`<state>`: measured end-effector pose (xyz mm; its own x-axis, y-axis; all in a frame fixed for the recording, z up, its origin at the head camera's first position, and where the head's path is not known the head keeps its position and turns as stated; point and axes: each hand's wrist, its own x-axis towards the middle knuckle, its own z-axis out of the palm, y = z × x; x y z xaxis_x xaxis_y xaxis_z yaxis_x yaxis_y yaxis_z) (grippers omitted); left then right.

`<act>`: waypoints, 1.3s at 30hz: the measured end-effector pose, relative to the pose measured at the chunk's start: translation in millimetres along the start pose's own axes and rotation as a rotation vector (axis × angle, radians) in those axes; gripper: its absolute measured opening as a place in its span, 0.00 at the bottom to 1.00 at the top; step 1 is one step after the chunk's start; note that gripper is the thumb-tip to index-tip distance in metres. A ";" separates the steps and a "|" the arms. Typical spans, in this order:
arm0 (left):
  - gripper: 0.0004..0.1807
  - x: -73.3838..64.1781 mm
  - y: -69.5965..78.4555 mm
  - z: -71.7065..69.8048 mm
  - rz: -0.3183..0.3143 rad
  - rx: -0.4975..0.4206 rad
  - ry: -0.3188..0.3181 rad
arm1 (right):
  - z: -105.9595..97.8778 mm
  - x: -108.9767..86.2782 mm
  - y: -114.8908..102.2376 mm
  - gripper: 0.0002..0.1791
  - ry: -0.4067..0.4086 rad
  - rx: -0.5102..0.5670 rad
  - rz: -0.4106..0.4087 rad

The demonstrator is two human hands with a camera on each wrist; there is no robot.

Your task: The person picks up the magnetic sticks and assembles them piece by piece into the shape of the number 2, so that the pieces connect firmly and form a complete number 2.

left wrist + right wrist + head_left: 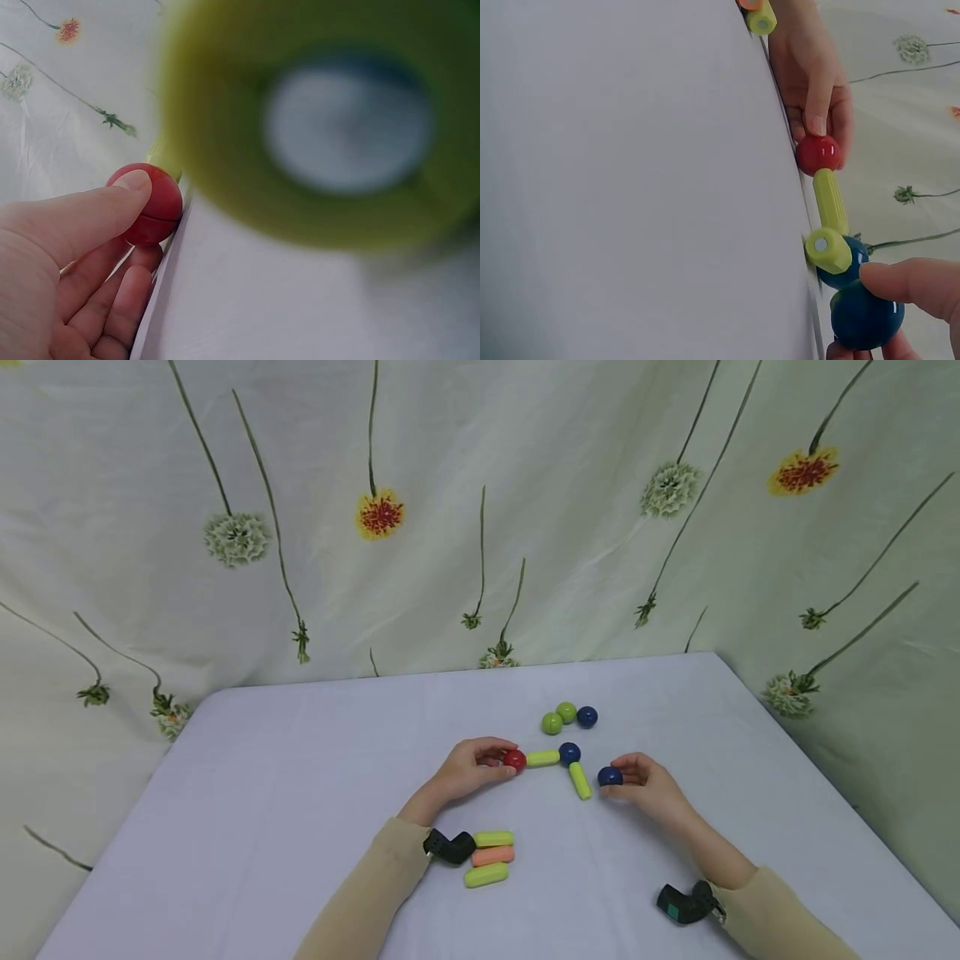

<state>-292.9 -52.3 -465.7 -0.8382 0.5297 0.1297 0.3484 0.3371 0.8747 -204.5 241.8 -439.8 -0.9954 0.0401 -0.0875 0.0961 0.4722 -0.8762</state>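
My left hand point(474, 767) pinches a red ball point(514, 761) between thumb and fingers. A yellow-green rod point(543, 758) runs from that ball to a dark blue ball point(569, 753). From this blue ball a second yellow-green rod point(580, 781) points toward the front of the table; its free end shows a round silvery face in the right wrist view. On the right, my right hand point(651, 787) holds another dark blue ball point(610, 777) between thumb and fingers. In the head view this ball is a short gap away from the second rod.
Behind the joined pieces lie two green balls point(552, 722) and a blue ball point(587, 717). Near my left wrist, two yellow-green rods point(486, 875) lie with an orange rod point(492, 856) between them. A flowered cloth point(420, 593) hangs behind the white table point(285, 793).
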 end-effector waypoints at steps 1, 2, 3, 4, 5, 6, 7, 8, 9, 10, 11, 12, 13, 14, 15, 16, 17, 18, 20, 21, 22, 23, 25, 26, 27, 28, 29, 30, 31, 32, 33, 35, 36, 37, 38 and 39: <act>0.20 -0.2 0.4 -0.3 0.001 0.001 0.001 | 1.2 -2.0 0.3 0.24 -0.002 0.006 -0.009; 0.20 -0.2 0.6 -0.4 -0.003 0.002 0.002 | 2.5 -3.8 0.8 0.24 -0.003 0.012 -0.020; 0.20 -0.3 0.7 -0.5 0.000 0.004 0.003 | 3.7 -5.6 1.6 0.23 -0.004 0.020 -0.033; 0.20 -0.7 1.1 -0.7 0.008 0.005 0.004 | 4.8 -7.4 2.8 0.23 -0.008 0.025 -0.050; 0.20 -1.0 1.3 -0.8 0.015 0.006 0.005 | 5.8 -9.0 4.1 0.23 -0.012 0.029 -0.071; 0.20 -1.0 1.2 -0.7 0.019 0.005 0.005 | 6.6 -10.4 5.6 0.23 -0.017 0.033 -0.092; 0.20 -0.9 1.1 -0.7 0.014 0.002 0.003 | 7.3 -11.9 6.9 0.24 -0.021 0.037 -0.115; 0.20 -0.8 0.9 -0.5 0.012 -0.001 0.002 | 8.0 -12.9 8.3 0.24 -0.025 0.037 -0.136; 0.20 -0.7 0.8 -0.3 0.010 -0.003 0.001 | 8.7 -13.8 9.8 0.23 -0.026 0.036 -0.151; 0.20 -1.7 0.5 -1.0 0.004 -0.007 0.003 | 10.2 -13.8 10.4 0.23 -0.030 0.032 -0.167; 0.20 -2.3 0.1 -1.6 -0.005 -0.011 0.004 | 11.3 -13.9 10.8 0.23 -0.032 0.022 -0.184; 0.20 -2.8 -0.2 -1.9 -0.007 -0.015 0.003 | 12.5 -14.0 11.3 0.23 -0.034 0.013 -0.194; 0.20 -3.5 0.1 -2.4 -0.006 -0.018 0.003 | 13.5 -14.4 11.9 0.23 -0.036 0.008 -0.207; 0.20 -4.1 0.6 -2.7 0.001 -0.022 0.002 | 14.4 -14.7 12.6 0.23 -0.036 0.000 -0.220; 0.20 -4.4 1.2 -2.9 0.002 -0.023 0.001 | 15.1 -15.3 13.3 0.23 -0.035 -0.011 -0.231; 0.20 -4.6 1.8 -2.9 0.004 -0.025 -0.002 | 15.6 -16.1 13.9 0.23 -0.036 -0.022 -0.248; 0.20 -4.6 2.3 -2.8 0.005 -0.024 -0.005 | 16.0 -17.0 14.5 0.22 -0.034 -0.034 -0.262; 0.20 -4.5 2.7 -2.6 0.004 -0.020 -0.008 | 16.5 -17.8 15.2 0.22 -0.031 -0.041 -0.269; 0.20 -4.4 3.4 -2.3 -0.009 -0.009 -0.010 | 17.3 -19.3 15.7 0.22 -0.026 -0.066 -0.285; 0.20 -4.5 3.6 -2.3 -0.018 -0.001 -0.010 | 17.7 -19.9 15.6 0.22 -0.024 -0.076 -0.289; 0.20 -4.8 3.9 -2.3 -0.021 0.005 -0.010 | 18.2 -20.3 15.3 0.22 -0.023 -0.084 -0.291; 0.20 -5.1 4.0 -2.4 -0.026 0.011 -0.008 | 18.8 -20.7 14.6 0.22 -0.021 -0.090 -0.290; 0.20 -5.3 4.7 -2.1 -0.030 0.016 -0.008 | 19.4 -21.8 13.6 0.23 -0.016 -0.100 -0.287; 0.20 -5.0 5.1 -1.7 -0.030 0.019 -0.010 | 19.5 -22.5 13.5 0.23 -0.012 -0.101 -0.285; 0.20 -4.6 5.2 -1.4 -0.033 0.021 -0.010 | 19.5 -23.1 13.3 0.23 -0.008 -0.103 -0.281; 0.20 -4.3 5.3 -1.2 -0.035 0.021 -0.011 | 19.5 -23.6 13.2 0.23 -0.004 -0.108 -0.277; 0.20 -4.0 5.2 -1.0 -0.037 0.022 -0.011 | 19.6 -24.0 13.2 0.24 -0.002 -0.113 -0.274; 0.20 -3.9 5.3 -1.0 -0.038 0.021 -0.012 | 19.6 -24.2 13.2 0.24 -0.001 -0.117 -0.271; 0.20 -3.9 5.5 -1.0 -0.038 0.021 -0.012 | 19.7 -24.3 13.3 0.24 -0.001 -0.120 -0.269; 0.20 -3.9 5.3 -1.0 -0.041 0.022 -0.010 | 19.7 -24.3 13.3 0.24 -0.002 -0.120 -0.266; 0.20 -4.0 5.5 -1.2 -0.041 0.020 -0.009 | 19.8 -23.9 13.3 0.24 -0.004 -0.119 -0.259; 0.20 -4.3 5.7 -1.4 -0.044 0.018 -0.006 | 19.9 -23.3 13.6 0.24 -0.008 -0.118 -0.262; 0.20 -4.6 5.9 -1.5 -0.046 0.016 -0.005 | 20.1 -22.8 13.8 0.23 -0.009 -0.117 -0.258; 0.20 -4.8 6.1 -1.6 -0.047 0.015 -0.004 | 20.3 -22.6 13.9 0.23 -0.009 -0.117 -0.257; 0.19 -5.0 6.2 -1.6 -0.046 0.013 -0.003 | 20.3 -22.6 14.0 0.23 -0.010 -0.117 -0.257; 0.19 -5.2 6.4 -1.5 -0.042 0.010 -0.002 | 20.5 -22.2 14.6 0.23 -0.008 -0.120 -0.257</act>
<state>-286.9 -54.1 -460.1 -0.8511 0.5168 0.0922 0.3172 0.3663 0.8748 -180.9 229.8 -460.4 -0.9869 -0.1007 0.1262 -0.1612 0.5668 -0.8080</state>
